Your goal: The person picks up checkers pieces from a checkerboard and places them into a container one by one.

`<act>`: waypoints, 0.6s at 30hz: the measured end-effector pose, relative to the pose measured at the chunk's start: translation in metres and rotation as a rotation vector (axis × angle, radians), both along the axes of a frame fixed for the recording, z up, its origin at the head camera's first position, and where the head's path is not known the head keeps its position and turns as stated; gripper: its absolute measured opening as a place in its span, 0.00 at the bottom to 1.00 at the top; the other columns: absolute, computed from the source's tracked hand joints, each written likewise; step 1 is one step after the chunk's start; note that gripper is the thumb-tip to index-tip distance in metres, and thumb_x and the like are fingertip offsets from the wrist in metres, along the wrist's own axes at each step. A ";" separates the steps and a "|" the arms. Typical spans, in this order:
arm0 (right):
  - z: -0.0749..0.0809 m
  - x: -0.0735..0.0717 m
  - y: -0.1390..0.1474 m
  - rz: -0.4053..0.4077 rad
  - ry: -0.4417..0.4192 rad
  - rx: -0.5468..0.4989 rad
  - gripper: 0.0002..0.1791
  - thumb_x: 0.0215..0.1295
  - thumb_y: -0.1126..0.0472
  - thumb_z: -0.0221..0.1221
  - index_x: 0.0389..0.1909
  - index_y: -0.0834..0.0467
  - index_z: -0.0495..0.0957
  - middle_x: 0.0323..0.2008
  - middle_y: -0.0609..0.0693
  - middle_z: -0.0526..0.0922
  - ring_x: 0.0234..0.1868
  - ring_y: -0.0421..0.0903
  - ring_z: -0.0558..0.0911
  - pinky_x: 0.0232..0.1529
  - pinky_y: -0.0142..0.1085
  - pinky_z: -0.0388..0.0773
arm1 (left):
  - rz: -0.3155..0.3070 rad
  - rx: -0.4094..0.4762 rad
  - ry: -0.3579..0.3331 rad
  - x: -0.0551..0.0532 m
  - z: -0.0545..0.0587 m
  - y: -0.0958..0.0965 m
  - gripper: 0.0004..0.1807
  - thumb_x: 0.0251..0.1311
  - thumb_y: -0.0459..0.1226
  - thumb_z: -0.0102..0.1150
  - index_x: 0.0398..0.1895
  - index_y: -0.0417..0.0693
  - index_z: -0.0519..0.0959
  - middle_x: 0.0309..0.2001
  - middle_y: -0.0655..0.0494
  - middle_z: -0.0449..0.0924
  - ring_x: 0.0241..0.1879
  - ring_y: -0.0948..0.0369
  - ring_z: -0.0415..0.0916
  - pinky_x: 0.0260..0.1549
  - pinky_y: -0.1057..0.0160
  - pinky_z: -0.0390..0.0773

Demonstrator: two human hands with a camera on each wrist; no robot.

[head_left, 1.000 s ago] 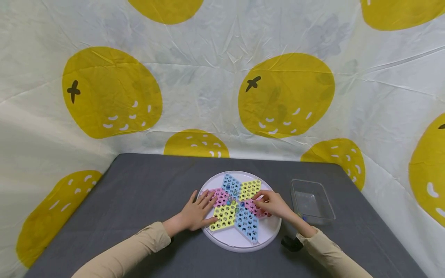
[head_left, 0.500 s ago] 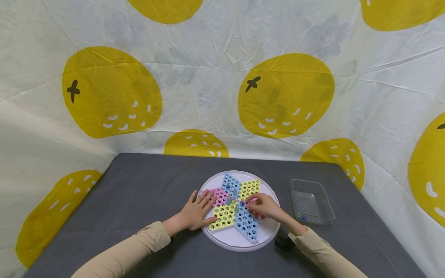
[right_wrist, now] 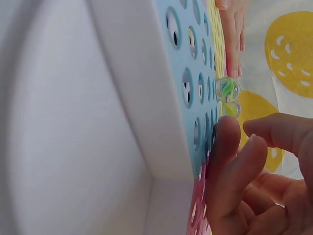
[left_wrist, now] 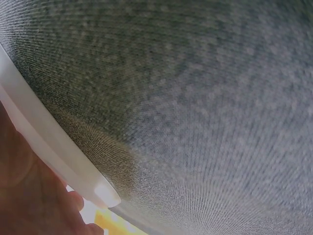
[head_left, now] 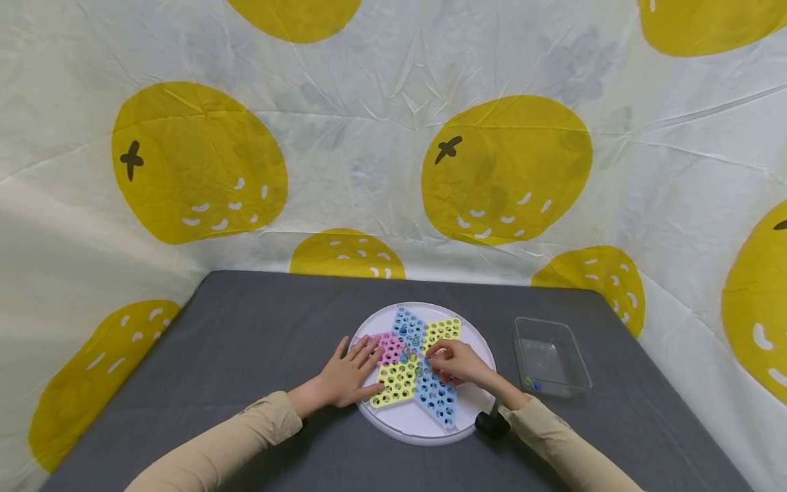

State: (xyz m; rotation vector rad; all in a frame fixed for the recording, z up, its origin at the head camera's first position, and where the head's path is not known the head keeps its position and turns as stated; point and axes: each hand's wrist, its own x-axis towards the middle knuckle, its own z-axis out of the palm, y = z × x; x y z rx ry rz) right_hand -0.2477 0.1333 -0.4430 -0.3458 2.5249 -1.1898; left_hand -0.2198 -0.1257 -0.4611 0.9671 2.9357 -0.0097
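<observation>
A round white Chinese checkers board (head_left: 399, 429) holds a star of pink, yellow and blue perforated sections, with glass marbles (right_wrist: 228, 89) near its middle. My left hand (head_left: 349, 376) lies spread at the board's left edge, fingers straight over the pink and yellow parts. My right hand (head_left: 462, 363) bends over the star's centre, fingertips right at a dark blue marble (right_wrist: 213, 136) by the inner end of the near blue section (head_left: 438, 396). In the right wrist view a gap shows between thumb and forefinger; I cannot tell whether they grip that marble.
To the right stands a clear plastic box (head_left: 568, 342) with a few marbles (head_left: 532, 385) in its near left corner. Dark grey cloth (head_left: 289, 328) covers the table. A white curtain (head_left: 369, 171) with yellow fruit prints rises behind and at both sides.
My right hand has moved left across the pink section to the star's centre, covering the dark blue marble seen before. My left hand has stayed in place.
</observation>
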 end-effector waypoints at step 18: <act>0.000 -0.002 -0.003 0.008 0.010 -0.014 0.10 0.54 0.60 0.59 0.36 0.59 0.76 0.16 0.49 0.77 0.12 0.39 0.73 0.11 0.27 0.63 | 0.012 -0.014 0.027 -0.003 -0.007 0.000 0.39 0.60 0.61 0.34 0.69 0.50 0.49 0.71 0.51 0.43 0.70 0.51 0.40 0.62 0.40 0.41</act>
